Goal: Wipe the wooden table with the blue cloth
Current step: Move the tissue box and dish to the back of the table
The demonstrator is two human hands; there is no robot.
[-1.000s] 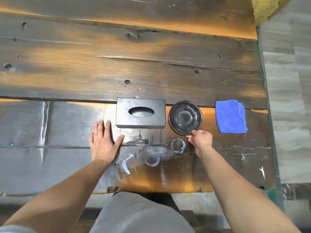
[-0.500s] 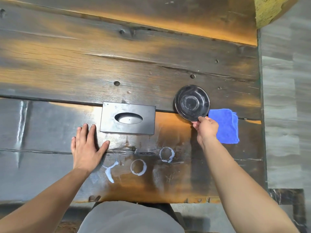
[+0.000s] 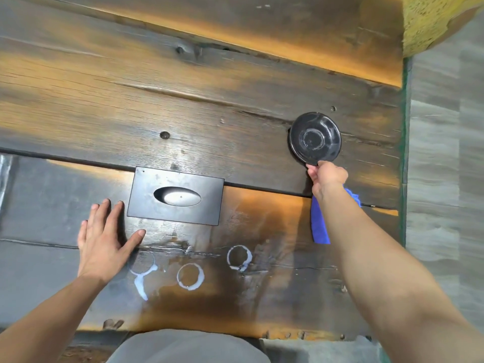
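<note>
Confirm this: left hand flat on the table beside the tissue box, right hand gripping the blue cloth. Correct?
Not quite. In the head view the right hand grips the black dish's rim, not the blue cloth, which lies under that forearm. The left hand is flat beside the tissue box.

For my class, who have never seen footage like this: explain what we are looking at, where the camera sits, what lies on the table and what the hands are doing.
There is no machine here: a person wears a wide-angle camera on the head, looking down at their own two bare arms. The surface is a dark wooden table. On it lie a black tissue box, a round black dish and a blue cloth, mostly hidden under the right arm. White ring marks stain the wood near the person. The left hand rests flat and open beside the box. The right hand pinches the dish's near rim. The cloth is not yet picked up.
</note>
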